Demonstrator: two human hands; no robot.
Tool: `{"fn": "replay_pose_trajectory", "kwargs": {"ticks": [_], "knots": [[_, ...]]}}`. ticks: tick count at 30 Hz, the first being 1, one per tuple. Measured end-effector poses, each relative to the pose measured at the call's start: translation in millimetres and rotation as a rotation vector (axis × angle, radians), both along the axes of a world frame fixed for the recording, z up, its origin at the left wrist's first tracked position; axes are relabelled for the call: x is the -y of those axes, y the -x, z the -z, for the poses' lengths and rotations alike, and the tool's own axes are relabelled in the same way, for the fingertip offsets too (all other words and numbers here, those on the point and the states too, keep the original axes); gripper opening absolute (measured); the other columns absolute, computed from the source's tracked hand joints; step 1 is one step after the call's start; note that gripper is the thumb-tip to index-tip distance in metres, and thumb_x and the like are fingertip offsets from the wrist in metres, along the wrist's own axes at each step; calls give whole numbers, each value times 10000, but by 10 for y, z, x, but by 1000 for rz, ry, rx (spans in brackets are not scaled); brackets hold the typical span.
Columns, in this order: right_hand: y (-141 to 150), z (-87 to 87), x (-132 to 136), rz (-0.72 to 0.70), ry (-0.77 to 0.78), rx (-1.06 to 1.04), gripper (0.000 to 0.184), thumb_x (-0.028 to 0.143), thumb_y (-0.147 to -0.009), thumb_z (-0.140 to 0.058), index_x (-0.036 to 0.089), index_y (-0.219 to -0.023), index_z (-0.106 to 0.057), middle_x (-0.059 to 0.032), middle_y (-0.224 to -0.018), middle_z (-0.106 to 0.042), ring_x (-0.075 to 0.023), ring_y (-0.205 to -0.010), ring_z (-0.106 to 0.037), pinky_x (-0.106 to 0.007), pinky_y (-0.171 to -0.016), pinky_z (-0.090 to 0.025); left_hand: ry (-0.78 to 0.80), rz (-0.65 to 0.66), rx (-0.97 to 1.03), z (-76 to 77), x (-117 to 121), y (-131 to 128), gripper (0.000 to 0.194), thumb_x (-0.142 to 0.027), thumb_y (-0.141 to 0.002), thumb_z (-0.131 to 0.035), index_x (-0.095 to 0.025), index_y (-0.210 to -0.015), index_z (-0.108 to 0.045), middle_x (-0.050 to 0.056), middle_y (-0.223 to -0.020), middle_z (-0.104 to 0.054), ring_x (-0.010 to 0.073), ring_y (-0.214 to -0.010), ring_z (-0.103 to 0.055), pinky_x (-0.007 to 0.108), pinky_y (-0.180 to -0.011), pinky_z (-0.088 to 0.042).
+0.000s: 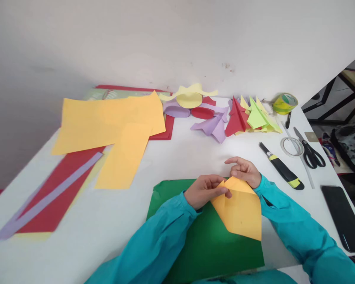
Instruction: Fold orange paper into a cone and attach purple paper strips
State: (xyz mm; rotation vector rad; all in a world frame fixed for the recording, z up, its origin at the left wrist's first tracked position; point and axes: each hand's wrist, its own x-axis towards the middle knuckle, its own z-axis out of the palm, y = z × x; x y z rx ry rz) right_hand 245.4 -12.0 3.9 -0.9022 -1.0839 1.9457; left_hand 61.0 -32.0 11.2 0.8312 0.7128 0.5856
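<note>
A sheet of orange paper [244, 211] is held tilted above a green cutting mat [201, 244], its upper corners folded in. My left hand [205, 191] pinches the folded upper left edge between thumb and fingers. At the top edge, my right hand [246, 172] is closed on the paper, with its index finger stretched out to the left; part of its grip is hidden behind the sheet.
Orange sheets [112, 122] and a red sheet [56, 193] lie left, under a purple strip [57, 189]. Folded paper planes [238, 118] and paper loops [189, 98] stand at the back. Right are a utility knife [284, 167], scissors [310, 154], tape [284, 103] and a phone [343, 217].
</note>
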Motion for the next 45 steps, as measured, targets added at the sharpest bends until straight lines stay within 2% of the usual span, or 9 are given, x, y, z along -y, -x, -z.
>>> {"fn": "replay_pose_trajectory", "kwargs": {"ticks": [4,8,11,14,18,23,26,33,45], "knots": [[0,29,2,-6,-44,30,393,305,-675,-704,166,-1008,-549,103,-467,-433,-37,-361,-355,-159,-365,-267,-10,-38,-49,51,2,-21,374,-301,-591,-753,-130,-880,-588,45,-744,-709,177,-747,-649,317,-749,-458],[5,42,9,-13,-85,92,342,304,-662,-710,158,-945,-584,101,-457,-414,-37,-360,-336,-166,-361,-246,-95,3,-113,119,14,-36,387,-352,-616,-720,-160,-877,-508,-3,-629,-662,145,-626,-610,293,-651,-442],[11,44,9,-12,-104,136,335,304,-644,-720,154,-916,-594,100,-448,-419,-36,-356,-327,-168,-359,-237,-266,-75,-215,155,15,-36,399,-369,-581,-734,-186,-786,-444,-55,-581,-569,106,-546,-518,242,-543,-389],[17,52,7,-2,-118,172,335,308,-637,-722,149,-904,-595,96,-440,-437,-37,-352,-330,-169,-361,-242,-486,-167,-419,153,-1,-16,406,-387,-568,-732,-188,-612,-381,-67,-557,-470,80,-525,-405,225,-510,-333],[22,67,9,5,-137,190,332,311,-649,-711,145,-911,-593,99,-434,-429,-34,-350,-314,-168,-356,-230,-627,-36,-516,100,-29,54,349,-384,-569,-717,-172,-584,-441,-45,-575,-482,82,-526,-356,229,-502,-324],[18,72,17,-9,-159,198,336,312,-666,-695,138,-931,-584,105,-429,-416,-32,-348,-296,-169,-356,-216,-735,111,-515,45,-49,164,142,-182,-587,-608,-150,-713,-552,16,-685,-588,120,-594,-467,266,-576,-407],[17,71,23,-35,-180,203,334,304,-682,-681,132,-948,-574,109,-429,-405,-32,-350,-288,-172,-361,-210,-714,97,-495,34,-51,182,169,-149,-585,-567,-144,-754,-582,47,-751,-632,150,-662,-544,291,-640,-454],[43,55,33,-87,-240,229,362,268,-690,-672,134,-1000,-542,114,-457,-394,-34,-376,-301,-181,-386,-206,-523,33,-318,10,-28,146,216,-158,-613,-579,-125,-822,-622,82,-860,-666,193,-801,-620,304,-712,-498],[65,84,32,-103,-296,285,399,313,-687,-670,141,-1019,-530,105,-490,-404,-44,-410,-324,-193,-411,-224,-516,38,-346,6,10,121,270,-183,-639,-608,-112,-895,-656,79,-875,-683,198,-806,-614,294,-704,-480]]}}
